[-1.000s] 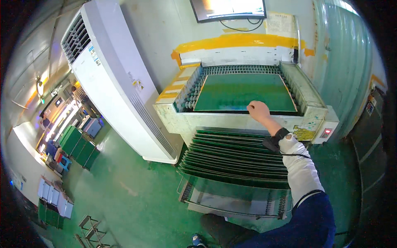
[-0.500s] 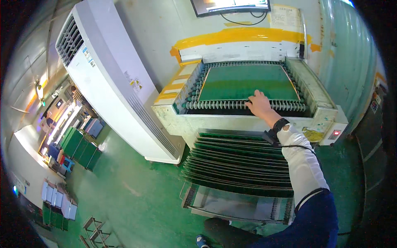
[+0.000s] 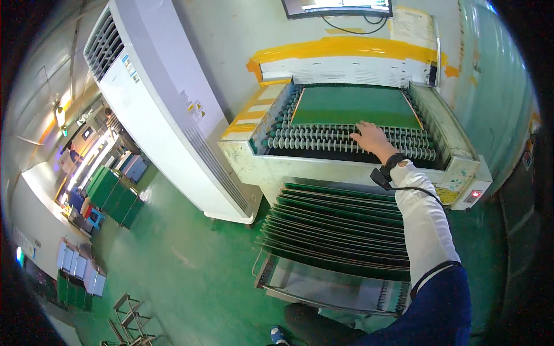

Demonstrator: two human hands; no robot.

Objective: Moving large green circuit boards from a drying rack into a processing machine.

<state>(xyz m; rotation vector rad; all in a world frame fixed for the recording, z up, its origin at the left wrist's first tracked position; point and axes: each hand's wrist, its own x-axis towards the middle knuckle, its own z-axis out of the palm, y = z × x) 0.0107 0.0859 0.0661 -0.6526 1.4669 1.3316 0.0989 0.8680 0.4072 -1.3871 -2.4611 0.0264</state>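
Observation:
A flat green panel point(image 3: 355, 105) lies on the ridged rollers point(image 3: 306, 144) of a pale, stained conveyor machine point(image 3: 277, 167). My right hand point(image 3: 374, 140) reaches over the near rollers with its fingers stretched and apart. Its fingertips are at the panel's near edge; whether they touch it I cannot tell. Nothing shows in its grasp. A black band circles the wrist, with a cable running along the white sleeve. Below the machine stands a rack point(image 3: 271, 268) with several dark green panels point(image 3: 334, 225) in a row. My left hand is out of view.
A tall white air conditioner point(image 3: 173, 138) stands left of the machine. A monitor point(image 3: 340, 7) hangs above on the wall. A red-lit switch point(image 3: 475, 194) sits at the machine's right corner. Metal frames point(image 3: 131, 320) stand on the green floor. People work far left.
The green panel has slid away from me, uncovering more rollers at the near side. My right hand stays near its edge. The whole view has shifted slightly.

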